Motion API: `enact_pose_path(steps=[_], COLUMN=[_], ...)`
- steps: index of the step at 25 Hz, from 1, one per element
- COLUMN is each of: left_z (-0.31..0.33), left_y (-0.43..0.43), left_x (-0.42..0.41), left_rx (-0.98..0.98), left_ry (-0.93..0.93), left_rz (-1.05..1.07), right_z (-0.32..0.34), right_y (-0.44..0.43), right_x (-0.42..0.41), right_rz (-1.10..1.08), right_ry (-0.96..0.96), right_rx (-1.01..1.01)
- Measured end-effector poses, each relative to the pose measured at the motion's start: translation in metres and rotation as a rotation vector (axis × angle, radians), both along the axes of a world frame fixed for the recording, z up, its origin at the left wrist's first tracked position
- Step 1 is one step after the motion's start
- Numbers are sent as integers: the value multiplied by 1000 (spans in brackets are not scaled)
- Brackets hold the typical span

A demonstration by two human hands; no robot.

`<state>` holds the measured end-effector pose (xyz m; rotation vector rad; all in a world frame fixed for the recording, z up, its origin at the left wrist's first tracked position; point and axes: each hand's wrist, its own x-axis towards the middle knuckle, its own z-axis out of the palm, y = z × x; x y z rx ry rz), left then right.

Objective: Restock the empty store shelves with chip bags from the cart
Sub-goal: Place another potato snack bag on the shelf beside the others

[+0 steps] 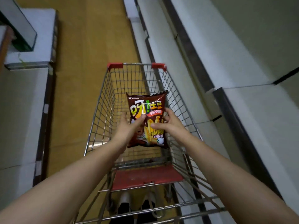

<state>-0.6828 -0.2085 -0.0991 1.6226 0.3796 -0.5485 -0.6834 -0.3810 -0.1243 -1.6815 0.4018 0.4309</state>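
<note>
Tan floor (90,46) stretches ahead, and a dark glass-sided case (21,29) stands at the far left.

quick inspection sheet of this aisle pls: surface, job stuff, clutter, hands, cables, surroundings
surface: wire cart basket, with a red seat flap at its near end
job's things: one brown chip bag held over the basket, front facing the camera; no other bag seen in the cart
clutter: dark box on the left unit
hands: left hand grips the bag's left edge and right hand grips its right edge, both thumbs on the front
cables: nothing seen
surroundings: bare white shelves along the right; yellow floor ahead
</note>
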Motion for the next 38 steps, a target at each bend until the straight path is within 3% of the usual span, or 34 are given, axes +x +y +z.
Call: enact_pose_path(steps=[4,10,20,25,30,35,38], left_z=[88,208,364,403,428,440,435], left_y=[0,-16,-121,-189,-246,-309,-346], left_x=[9,-2,-134,-211,-271,-301,-306], left_rx=[-272,-468,-766,-781,-650,-634,-677], left_ry=[-175,-461,-613,-500,-431,-519,-458], left_rz=[-75,-167,-588,-813,-1037,-1166,-1193], right_z=[106,253,405,430,443,451,452], right_y=[4,-1,-54,-97,-128,-160,-174], right_x=[-18,-66,-268,-361,-427,-458,-456], right_rz=[-85,-254,-589,-802,-1030,-1228,-1270], right_ry=[-188,-473,-857,-829,-742,-602,-483], right_rx=[19,-65,-341,-530,-755,-919,-935])
